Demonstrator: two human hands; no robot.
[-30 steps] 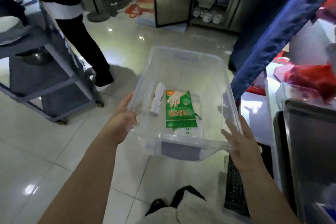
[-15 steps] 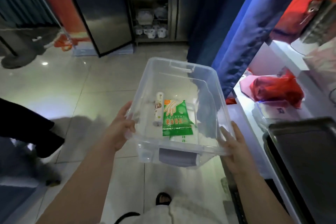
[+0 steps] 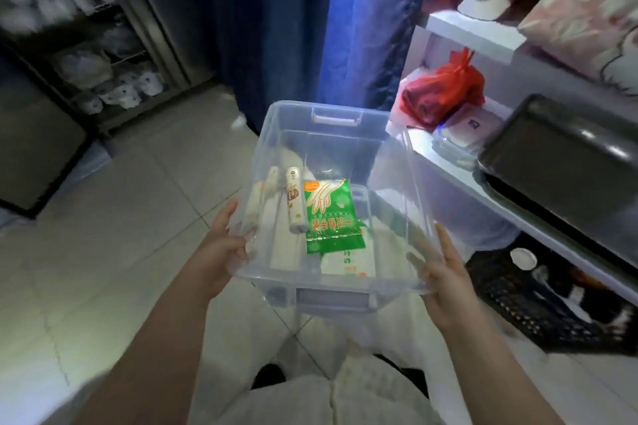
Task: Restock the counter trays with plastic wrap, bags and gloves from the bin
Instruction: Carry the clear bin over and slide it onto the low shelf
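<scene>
Hands: your left hand (image 3: 221, 245) and right hand (image 3: 445, 281) grip the clear bin (image 3: 336, 290) by its sides.
Bin contents: white roll (image 3: 296, 200), green glove packet (image 3: 331, 216).
Tabletop (image 3: 459, 166): dark tray (image 3: 566, 162) alongside.

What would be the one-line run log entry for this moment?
phase: carrying | left hand: gripping clear bin | right hand: gripping bin | inside: roll, green glove packet | counter tray: not restocked

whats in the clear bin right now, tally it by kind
White rolls: 2, one labelled and one plainer
Green glove packs: 1
White packs with print: 1, partly under the green pack
Total: 4 items that can be told apart in the bin
</scene>
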